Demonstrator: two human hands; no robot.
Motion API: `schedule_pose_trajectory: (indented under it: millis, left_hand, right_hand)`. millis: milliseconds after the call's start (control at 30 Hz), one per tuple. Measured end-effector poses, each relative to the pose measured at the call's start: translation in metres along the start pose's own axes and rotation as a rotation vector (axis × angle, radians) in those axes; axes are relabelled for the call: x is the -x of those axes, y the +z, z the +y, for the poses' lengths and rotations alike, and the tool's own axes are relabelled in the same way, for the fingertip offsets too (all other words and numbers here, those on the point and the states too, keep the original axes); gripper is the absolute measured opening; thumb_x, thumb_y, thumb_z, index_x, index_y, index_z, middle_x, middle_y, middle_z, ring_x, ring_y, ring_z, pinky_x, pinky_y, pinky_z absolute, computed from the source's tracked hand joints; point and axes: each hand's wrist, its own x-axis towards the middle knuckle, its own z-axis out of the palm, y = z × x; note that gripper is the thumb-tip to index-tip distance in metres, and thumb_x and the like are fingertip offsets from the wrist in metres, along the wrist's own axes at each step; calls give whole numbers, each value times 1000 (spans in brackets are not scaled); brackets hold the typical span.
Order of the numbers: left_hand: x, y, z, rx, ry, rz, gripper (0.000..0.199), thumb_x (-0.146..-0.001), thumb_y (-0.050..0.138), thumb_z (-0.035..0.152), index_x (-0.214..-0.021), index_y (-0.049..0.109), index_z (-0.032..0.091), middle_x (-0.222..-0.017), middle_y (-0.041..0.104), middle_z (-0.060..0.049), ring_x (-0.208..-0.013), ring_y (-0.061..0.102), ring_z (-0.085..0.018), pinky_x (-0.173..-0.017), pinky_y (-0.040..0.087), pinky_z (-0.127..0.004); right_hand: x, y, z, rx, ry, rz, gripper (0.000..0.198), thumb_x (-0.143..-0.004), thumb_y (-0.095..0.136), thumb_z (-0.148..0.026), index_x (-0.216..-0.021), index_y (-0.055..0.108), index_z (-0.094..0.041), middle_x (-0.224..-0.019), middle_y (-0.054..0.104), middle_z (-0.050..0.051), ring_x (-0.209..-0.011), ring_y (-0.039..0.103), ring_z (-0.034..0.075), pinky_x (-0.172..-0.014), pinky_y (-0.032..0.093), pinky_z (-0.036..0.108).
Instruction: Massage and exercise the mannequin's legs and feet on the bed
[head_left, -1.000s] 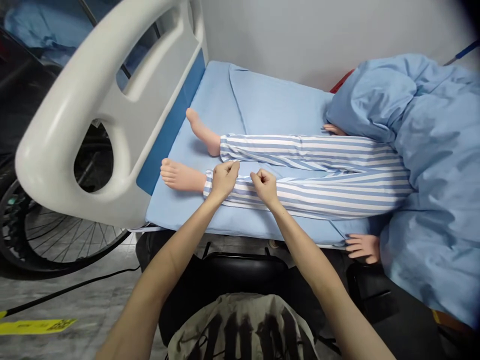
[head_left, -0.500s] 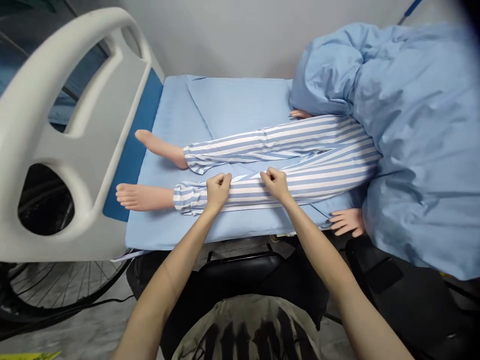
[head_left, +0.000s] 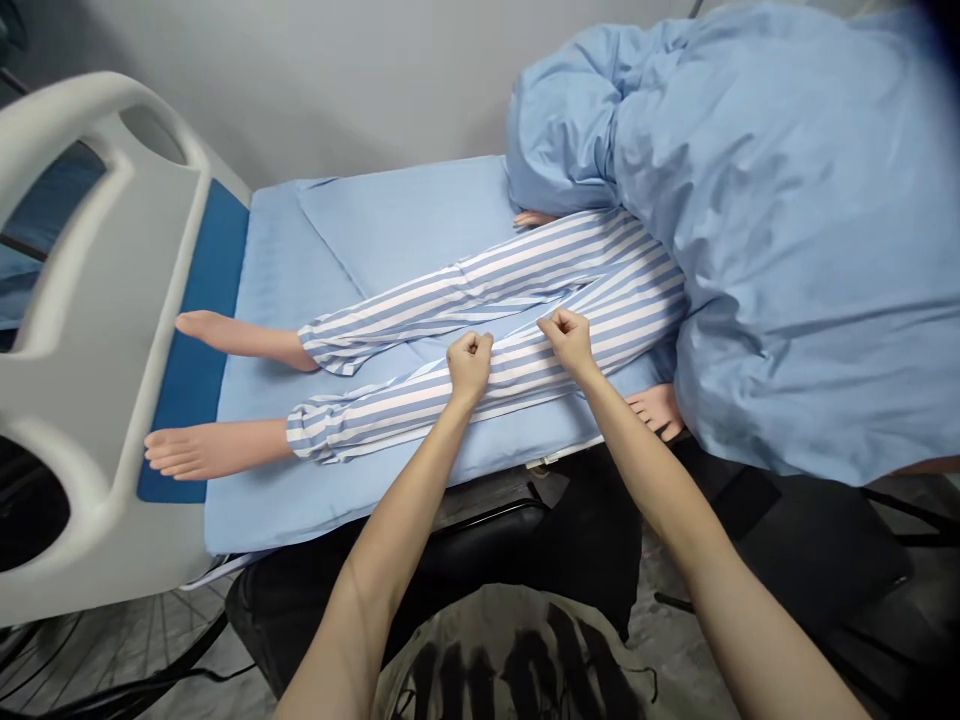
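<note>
A figure that looks like a mannequin lies on the bed in blue-and-white striped trousers (head_left: 517, 280), its bare feet (head_left: 225, 452) toward the footboard. My left hand (head_left: 470, 368) is closed in a fist over the nearer leg, around knee height. Further up the same leg is my right hand (head_left: 568, 340), also a fist, thumb side inward. Between the two fists there is a gap, and neither visibly holds any cloth. Whether the knuckles touch the trousers I cannot tell.
A bunched blue quilt (head_left: 787, 250) covers the figure's upper body, with a hand (head_left: 657, 408) sticking out below it. At left stands the pale bed footboard (head_left: 90, 400). The light blue sheet (head_left: 412, 215) is under the legs. A black chair (head_left: 817, 540) stands at lower right.
My view has shifted toward the right. Both fists have moved up the nearer leg, away from the foot, and stay closed.
</note>
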Motion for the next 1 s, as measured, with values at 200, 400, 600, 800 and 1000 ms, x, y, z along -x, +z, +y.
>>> schedule_pose_trajectory:
  millis: [200, 400, 600, 800, 1000]
  left_hand:
    - [4, 44, 23, 48, 100, -88, 42, -80, 59, 20, -50, 28, 19, -51, 27, 5, -53, 27, -9, -55, 28, -26]
    - [3, 60, 2, -7, 28, -85, 40, -78, 57, 12, -50, 30, 19, -51, 27, 5, -53, 27, -9, -55, 26, -26]
    - [5, 87, 26, 43, 23, -56, 44, -79, 59, 7, -51, 27, 19, -52, 23, 5, -54, 25, -9, -56, 23, -27]
    - [11, 165, 54, 91, 46, -128, 43, -88, 60, 25, -56, 32, 19, -54, 28, 5, -59, 32, -10, -61, 26, -27]
    - [12, 169, 28, -63, 38, -234, 39, -91, 55, 26, -58, 37, 19, -58, 35, 4, -64, 37, -12, -67, 28, -27]
  right_hand:
    - [3, 8, 5, -37, -20, 2, 46, -79, 62, -43, -54, 31, -20, -53, 29, -5, -54, 28, 9, -56, 27, 26]
    - [-33, -45, 10, 86, -49, 98, 49, -84, 62, -40, -54, 29, -20, -52, 29, -4, -54, 29, 9, -57, 27, 26]
    - [-35, -77, 37, 391, -137, 214, 43, -82, 61, -22, -54, 29, -19, -51, 27, -6, -53, 26, 8, -58, 25, 26]
    - [-33, -78, 36, 233, -101, 236, 46, -87, 59, -21, -57, 25, -20, -54, 22, -7, -53, 23, 7, -56, 23, 24]
    - [-45, -95, 10, 339, -174, 175, 44, -88, 59, -15, -57, 28, -21, -55, 26, -7, -55, 27, 7, -59, 27, 24]
